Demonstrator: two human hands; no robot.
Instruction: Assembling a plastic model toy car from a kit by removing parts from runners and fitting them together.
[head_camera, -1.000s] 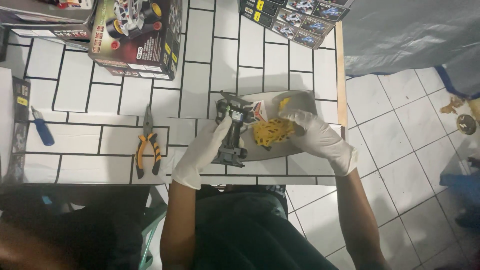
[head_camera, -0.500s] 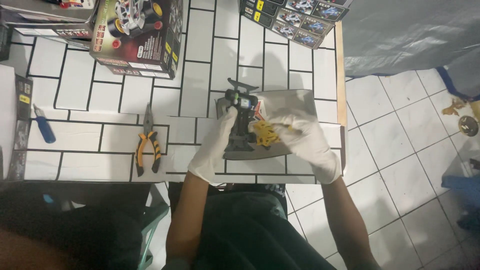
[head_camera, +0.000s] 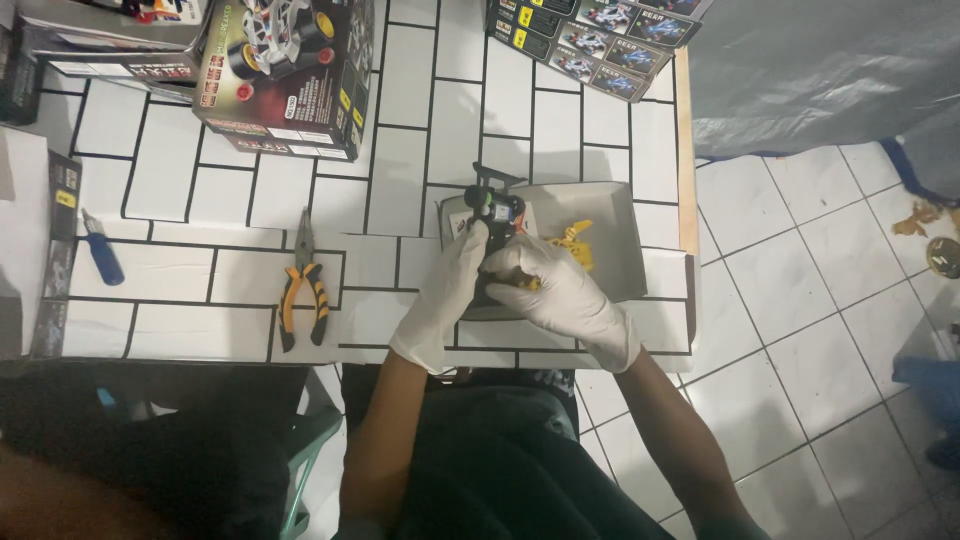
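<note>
Head view shows, nearest the front edge of the table (head_camera: 400, 180), two gloved hands close together on one small dark toy car chassis (head_camera: 490, 215). The left hand (head_camera: 445, 300) wraps its side, probably to keep it steady, while the right hand (head_camera: 560, 295) grips the near end — fingers closed on it. The chassis stands over a shallow grey tray (head_camera: 610, 215) at the right edge, which likely catches loose parts; one yellow piece (head_camera: 572, 243) lies inside. To the left lie one pair of pliers (head_camera: 302, 290) and one blue screwdriver (head_camera: 100, 255). At the far edge — three printed boxes (head_camera: 290, 75).
</note>
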